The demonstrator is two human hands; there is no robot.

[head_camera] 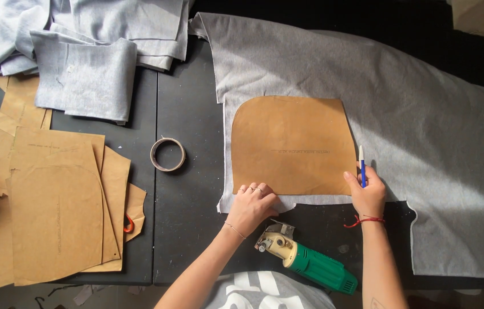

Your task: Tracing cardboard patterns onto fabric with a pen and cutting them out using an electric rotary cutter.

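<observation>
Dark table (190, 189), left hand (252, 206) flat on pattern (293, 146), right hand (368, 191) gripping pen (361, 166)

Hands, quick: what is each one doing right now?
Left hand: open, flat on the brown paper pattern, holding nothing.
Right hand: closed on a blue pen at the pattern's right edge.

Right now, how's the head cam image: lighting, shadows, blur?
Head view: sharp overall, no motion blur on either hand. Hard sunlight crosses the grey fabric from the right, with a darker band along its upper edge. The left hand on the brown paper pattern and the right hand holding the blue pen are evenly lit. The black table reads dark, without glare.
</observation>
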